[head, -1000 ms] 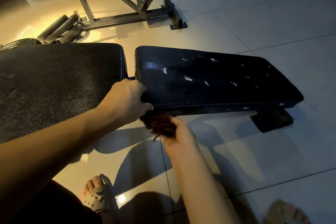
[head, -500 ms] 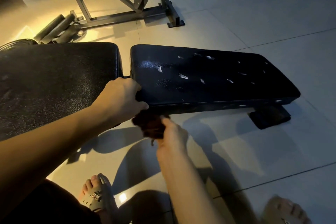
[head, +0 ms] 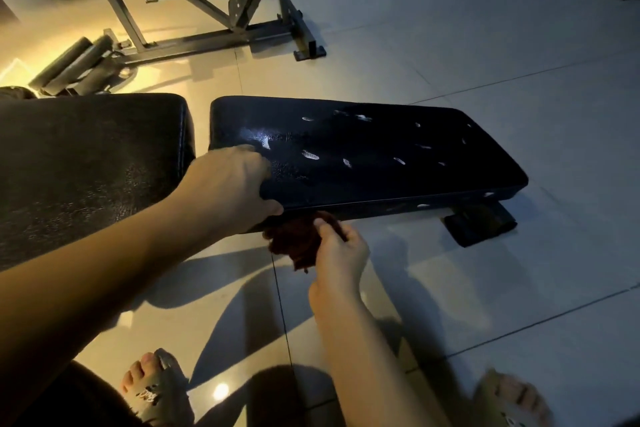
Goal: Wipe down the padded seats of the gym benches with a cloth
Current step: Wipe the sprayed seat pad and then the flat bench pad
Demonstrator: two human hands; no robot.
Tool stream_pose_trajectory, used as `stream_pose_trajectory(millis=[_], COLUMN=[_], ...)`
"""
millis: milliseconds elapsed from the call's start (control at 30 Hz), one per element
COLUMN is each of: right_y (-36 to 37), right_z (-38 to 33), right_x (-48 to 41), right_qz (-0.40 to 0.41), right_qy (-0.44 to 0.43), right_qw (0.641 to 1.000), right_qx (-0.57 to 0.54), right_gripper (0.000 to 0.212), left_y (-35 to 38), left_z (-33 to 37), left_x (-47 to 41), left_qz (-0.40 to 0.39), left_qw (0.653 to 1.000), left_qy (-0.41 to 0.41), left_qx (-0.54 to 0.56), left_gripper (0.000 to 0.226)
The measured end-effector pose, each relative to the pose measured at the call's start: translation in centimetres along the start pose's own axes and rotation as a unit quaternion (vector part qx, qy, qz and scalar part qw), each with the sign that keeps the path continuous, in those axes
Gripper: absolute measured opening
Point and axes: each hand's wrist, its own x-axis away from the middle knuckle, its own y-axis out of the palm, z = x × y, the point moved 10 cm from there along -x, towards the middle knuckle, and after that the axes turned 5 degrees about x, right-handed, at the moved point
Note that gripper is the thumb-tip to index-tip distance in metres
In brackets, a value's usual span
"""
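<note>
The pale tiled floor fills most of what we see, with a grey metal frame standing at its far side. Nearer to us, two black padded sections lie end to end with a narrow gap between them. The larger back pad is on the left and the seat pad on the right, its far end over a dark foot. Our left hand grips the near left corner of the seat pad, fingers curled over the top and thumb along the front edge. Our right hand sits just below that front edge, its fingers pinched shut on a dark reddish cloth. The cloth hangs bunched against the underside of the edge; whether it presses there we cannot tell. Small pale marks dot the top of the seat pad; we cannot say whether they are dirt or wear. We judge that we are working the front edge while steadying the pad. Next we should probably spread the cloth flatter, bring it onto the top and sweep toward the far end, lifting the left hand off its corner.
</note>
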Motion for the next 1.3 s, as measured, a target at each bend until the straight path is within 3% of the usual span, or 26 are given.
stream_pose_trajectory(millis=[100,167,333,433,567,767,900,1000,1167,1233,1300], right_y=[-8.4,-13.0,-12.3,-10.4,-9.1,-9.1,-7.1,-9.3,-16.4,-17.0,-14.7], right_z=[-2.6,-4.0,-5.3,-4.4,-4.5,-6.0,-4.9,-6.1,-7.3,-8.3,-7.9], right_x=[-5.2,-7.8,-7.3,-6.7,-6.4,-6.2,-6.9,-9.0,-14.3,-14.4,-13.1], right_qz=[0.160,0.213,0.142,0.101,0.044,0.030,-0.020,0.034,0.172,0.172,0.103], right_qy=[-0.001,-0.022,-0.030,-0.025,-0.036,-0.077,-0.112,-0.135,-0.079,-0.098,-0.106], right_qw=[0.982,0.970,0.988,0.994,0.997,0.985,0.979,0.979,0.981,0.979,0.986], right_qx=[-0.103,-0.115,-0.050,-0.015,0.055,0.149,0.167,0.149,0.034,0.054,0.076], right_gripper=[0.026,0.027,0.014,0.018,0.007,0.008,0.009,0.010,0.017,0.018,0.019], left_y=[1.3,2.2,1.6,0.7,2.4,4.0,5.7,6.2,6.9,7.2,7.3], left_z=[2.8,4.2,9.9,12.7,13.8,13.7,15.1,16.0,16.3,16.9,17.7], left_x=[-0.8,-1.0,-2.9,-2.7,-3.0,-4.5,-5.1,-6.3,-8.3,-8.7,-9.1], left_qz=[-0.015,-0.023,-0.060,-0.031,-0.035,-0.027,-0.016,-0.010,-0.015,-0.018,-0.021], left_qw=[0.999,0.998,0.990,0.985,0.981,0.972,0.966,0.967,0.971,0.970,0.966], left_qy=[0.016,0.015,0.089,0.147,0.182,0.227,0.255,0.250,0.235,0.242,0.255], left_qx=[0.043,0.064,0.086,0.090,0.053,0.060,0.046,0.041,0.026,0.023,0.019], left_gripper=[0.047,0.046,0.048,0.043,0.036,0.042,0.039,0.043,0.053,0.053,0.050])
